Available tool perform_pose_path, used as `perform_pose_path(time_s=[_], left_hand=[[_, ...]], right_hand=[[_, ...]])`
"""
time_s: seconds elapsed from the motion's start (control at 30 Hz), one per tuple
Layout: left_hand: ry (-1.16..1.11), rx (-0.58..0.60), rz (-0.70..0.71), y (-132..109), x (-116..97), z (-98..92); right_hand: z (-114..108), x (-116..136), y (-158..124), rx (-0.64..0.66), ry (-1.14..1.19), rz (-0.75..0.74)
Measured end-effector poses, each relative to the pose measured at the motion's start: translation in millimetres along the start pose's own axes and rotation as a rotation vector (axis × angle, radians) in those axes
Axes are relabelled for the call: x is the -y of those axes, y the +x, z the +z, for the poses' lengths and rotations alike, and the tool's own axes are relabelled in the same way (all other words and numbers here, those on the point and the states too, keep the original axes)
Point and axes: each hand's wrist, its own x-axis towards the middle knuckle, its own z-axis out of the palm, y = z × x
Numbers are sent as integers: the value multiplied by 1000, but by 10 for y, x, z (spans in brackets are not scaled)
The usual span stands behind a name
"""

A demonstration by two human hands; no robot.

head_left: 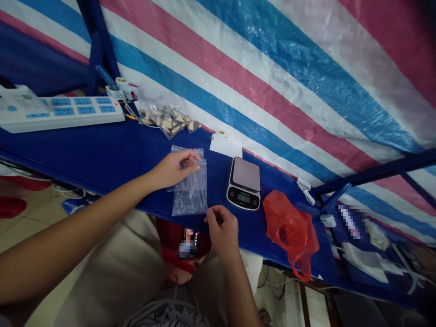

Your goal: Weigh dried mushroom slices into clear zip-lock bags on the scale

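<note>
Two clear plastic zip bags [190, 197] lie overlapping on the blue table, flat and with nothing visible inside. My left hand [179, 169] rests over their upper part, its fingers loosely bent and its thumb apart from them. Beside the lower right corner of the nearer bag is my right hand [223, 227], fingers curled in a pinch at that corner; the fingertips are partly hidden. Right of the bags stands a kitchen scale [244, 181] with a flat plate on top and a dark display panel in front.
A crumpled red plastic bag [289, 231] lies right of the scale. Along the back are filled clear bags of pale, dark-edged pieces [170, 120], a white paper [226, 144] and a screwdriver [107, 77]. A white power strip [64, 120] sits at left. A striped tarp [218, 81] hangs behind.
</note>
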Motion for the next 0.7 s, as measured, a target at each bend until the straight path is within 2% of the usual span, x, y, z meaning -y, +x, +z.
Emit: perform_pose_path(time_s=[0.2, 0.43, 0.57, 0.7], left_hand=[[70, 8, -18, 155, 52, -96], [426, 122, -24, 601, 162, -299], [669, 109, 41, 590, 191, -267], [774, 169, -81, 532, 181, -181]], right_hand=[[8, -99, 63, -50, 37, 7], [-10, -223, 51, -131, 27, -44], [-13, -261, 26, -141, 21, -83], [-11, -280, 19, -143, -12, -125]])
